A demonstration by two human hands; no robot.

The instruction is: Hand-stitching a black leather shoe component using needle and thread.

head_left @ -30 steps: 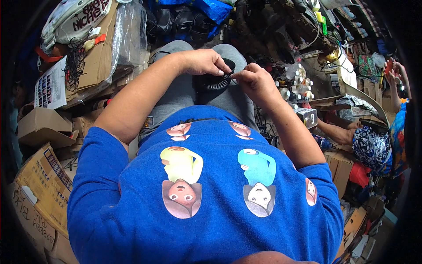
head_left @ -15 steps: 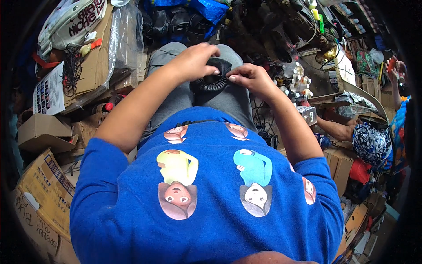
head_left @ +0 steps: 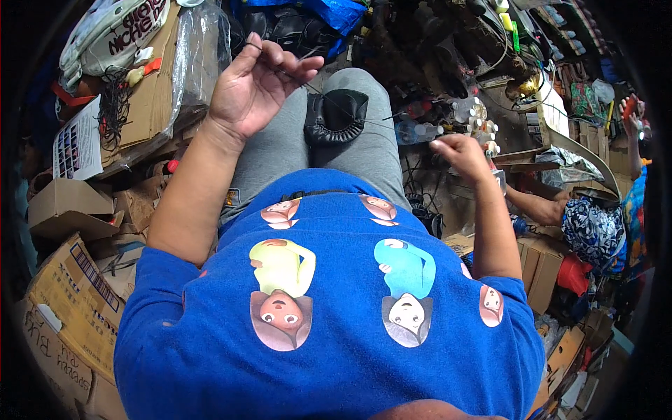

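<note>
A black leather shoe upper (head_left: 341,129) with a puckered, gathered edge rests on my grey-trousered thighs. My left hand (head_left: 255,91) is raised to its upper left, palm partly turned up, with a dark thread (head_left: 318,91) caught at the thumb and fingers. The thread slants down from that hand to the shoe upper. On the other side, my right hand (head_left: 462,155) is closed in a pinch, off to the right of my lap. A dark strand runs from the upper toward it, its end hard to make out. Neither hand touches the leather.
Small clear bottles (head_left: 483,129) stand beyond my right hand. Black shoes (head_left: 283,31) lie past my knees. Flattened cardboard (head_left: 150,105) and an open carton (head_left: 70,210) are at left. Another person's arm (head_left: 539,203) shows at far right.
Both hands were together at the shoe upper. They have moved apart, left hand up and left, right hand out to the right, drawing thread. The upper stays on my lap.
</note>
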